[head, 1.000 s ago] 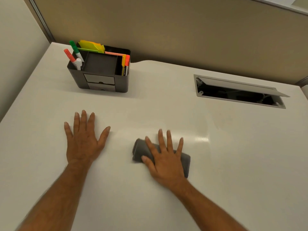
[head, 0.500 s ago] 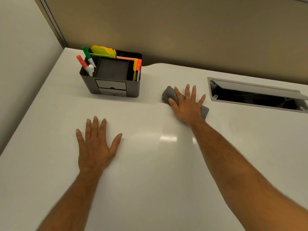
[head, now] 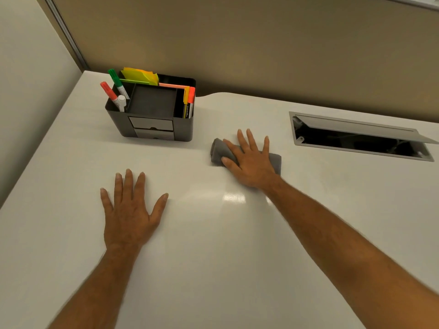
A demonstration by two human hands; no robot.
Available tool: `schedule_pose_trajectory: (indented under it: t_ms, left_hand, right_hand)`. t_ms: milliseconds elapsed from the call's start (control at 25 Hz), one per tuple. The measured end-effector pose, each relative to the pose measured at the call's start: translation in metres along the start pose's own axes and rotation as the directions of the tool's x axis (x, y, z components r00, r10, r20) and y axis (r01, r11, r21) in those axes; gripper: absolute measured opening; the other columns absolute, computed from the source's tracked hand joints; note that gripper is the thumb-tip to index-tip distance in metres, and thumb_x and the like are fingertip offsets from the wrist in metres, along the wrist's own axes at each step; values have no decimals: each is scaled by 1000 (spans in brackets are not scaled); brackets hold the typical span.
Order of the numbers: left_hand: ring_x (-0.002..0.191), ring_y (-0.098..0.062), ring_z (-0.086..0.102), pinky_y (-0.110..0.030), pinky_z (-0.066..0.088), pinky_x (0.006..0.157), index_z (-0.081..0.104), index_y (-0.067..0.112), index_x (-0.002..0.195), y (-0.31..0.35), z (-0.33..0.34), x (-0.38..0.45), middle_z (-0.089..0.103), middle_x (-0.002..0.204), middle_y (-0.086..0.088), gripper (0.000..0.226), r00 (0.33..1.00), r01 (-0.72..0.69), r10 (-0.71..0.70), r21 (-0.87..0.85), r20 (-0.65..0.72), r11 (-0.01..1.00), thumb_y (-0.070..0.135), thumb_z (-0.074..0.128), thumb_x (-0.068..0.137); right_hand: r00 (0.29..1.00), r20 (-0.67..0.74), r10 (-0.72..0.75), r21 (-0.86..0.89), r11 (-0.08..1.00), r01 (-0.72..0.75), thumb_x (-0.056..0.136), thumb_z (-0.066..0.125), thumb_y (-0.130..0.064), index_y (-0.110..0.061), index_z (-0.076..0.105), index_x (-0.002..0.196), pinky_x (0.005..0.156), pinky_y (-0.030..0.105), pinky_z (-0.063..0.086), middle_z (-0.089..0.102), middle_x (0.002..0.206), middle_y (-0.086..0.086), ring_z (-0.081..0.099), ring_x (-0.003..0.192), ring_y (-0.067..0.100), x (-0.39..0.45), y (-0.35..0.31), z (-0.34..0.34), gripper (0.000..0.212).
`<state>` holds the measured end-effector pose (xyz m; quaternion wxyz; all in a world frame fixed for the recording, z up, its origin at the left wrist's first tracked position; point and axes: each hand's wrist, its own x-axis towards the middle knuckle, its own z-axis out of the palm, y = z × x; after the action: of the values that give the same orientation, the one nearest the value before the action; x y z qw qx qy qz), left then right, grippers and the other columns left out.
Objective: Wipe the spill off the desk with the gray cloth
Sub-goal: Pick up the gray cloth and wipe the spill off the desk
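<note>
At the upper left of the frame we have a dark organizer (head: 152,119) holding markers and sticky notes, set near the back edge of the white desk (head: 237,269). Below it, in the lower left, our left hand (head: 130,217) lies flat on the desk, palm down, its fingers (head: 129,184) spread wide and holding nothing; we judge that it is only bracing us.

Toward the middle of the frame, just right of the organizer and apart from it, the gray cloth (head: 219,150) lies bunched on the desk. Our right hand (head: 251,162) presses down on top of it, fingers (head: 250,141) stretched out flat and fanned rather than curled; the cloth is pinned under the palm, not pinched. Its ends show on either side of the hand.

At the far right, a gray-framed cable opening (head: 299,138) is cut into the desk with its flap raised, well apart from the cloth.

We judge the wiping step to be in hand. We cannot make out any liquid on the desk; the bright patch below the right hand looks like a lamp reflection, so how much is left we cannot tell. The next stroke calls for steady downward pressure, keeping the cloth under the palm, and staying clear of the organizer and the opening.
</note>
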<state>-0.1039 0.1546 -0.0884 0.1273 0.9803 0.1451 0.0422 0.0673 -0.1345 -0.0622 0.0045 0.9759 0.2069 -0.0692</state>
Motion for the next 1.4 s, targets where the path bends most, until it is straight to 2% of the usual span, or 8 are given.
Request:
schedule_pose_trajectory:
  t_ms: [240, 440, 600, 720, 920, 1000, 1240, 1400]
  left_hand:
    - [156, -28, 5, -57, 0, 124, 23, 19, 158, 0, 0, 0, 15, 168, -11, 90, 1000, -6, 6, 7, 7, 1000, 76, 16, 90]
    - [156, -29, 4, -56, -2, 123, 22, 19, 158, -1, 1, 1, 15, 168, -12, 89, 1000, -12, 12, 6, 7, 1000, 76, 14, 90]
    - [156, -32, 9, -58, 1, 123, 25, 17, 158, -3, 4, 0, 18, 167, -14, 84, 999, -29, 29, 7, -23, 1000, 70, 15, 93]
    - [155, -34, 12, -59, 4, 123, 27, 15, 157, -6, 7, 0, 20, 166, -15, 78, 997, -49, 49, -2, -53, 999, 62, 18, 95]
    - [155, -32, 15, -57, 5, 124, 31, 13, 155, -6, 6, -1, 25, 165, -15, 70, 996, -23, 14, -91, -94, 996, 51, 18, 98]
    - [155, -32, 16, -57, 6, 125, 32, 12, 155, -6, 5, -1, 27, 164, -15, 68, 994, -20, 7, -120, -108, 993, 48, 20, 99]
    - [155, -30, 16, -55, 6, 125, 32, 13, 155, -4, 4, -2, 27, 165, -13, 68, 995, -15, 4, -110, -96, 994, 49, 21, 98]
    - [155, -29, 16, -52, 5, 126, 32, 13, 155, -3, 2, -3, 27, 164, -14, 71, 995, -16, 4, -112, -99, 994, 52, 23, 96]
  right_hand:
    - [983, 13, -181, 31, 983, 181, 100, 15, -70, -42, 9, 160, 118, 68, -8, -2, 171, 8, -13, 156, 29, -113, -62, 17, 67]
    - [953, 24, -301, 56, 952, 300, 100, 24, -71, -41, 19, 159, 116, 68, -5, 7, 170, 9, 2, 156, 34, -213, -118, 37, 66]
    - [949, 34, -314, -23, 949, 315, 98, 25, -74, -39, 27, 158, 112, 68, 7, 19, 168, 10, 21, 153, 35, -234, -140, 44, 69]
    - [962, 18, -273, -8, 962, 273, 97, 25, -74, -40, 24, 158, 111, 69, 6, 16, 169, 10, 17, 154, 36, -227, -145, 44, 70]
    - [994, -13, -108, 93, 990, 109, 99, 23, -71, -41, 16, 159, 115, 72, -6, -1, 170, 11, -10, 156, 34, -174, -155, 38, 68]
    - [998, -23, -55, 96, 994, 56, 99, 20, -72, -41, 13, 159, 116, 71, -10, -5, 170, 10, -15, 155, 33, -143, -149, 34, 68]
    - [994, -34, 105, 79, 992, -102, 98, 14, -72, -41, 9, 159, 114, 72, -11, -4, 171, 10, -14, 155, 34, -55, -109, 19, 69]
    - [965, -59, 255, 101, 963, -249, 97, 13, -73, -40, 11, 160, 114, 74, -9, -2, 171, 11, -11, 156, 36, -8, -76, 10, 71]
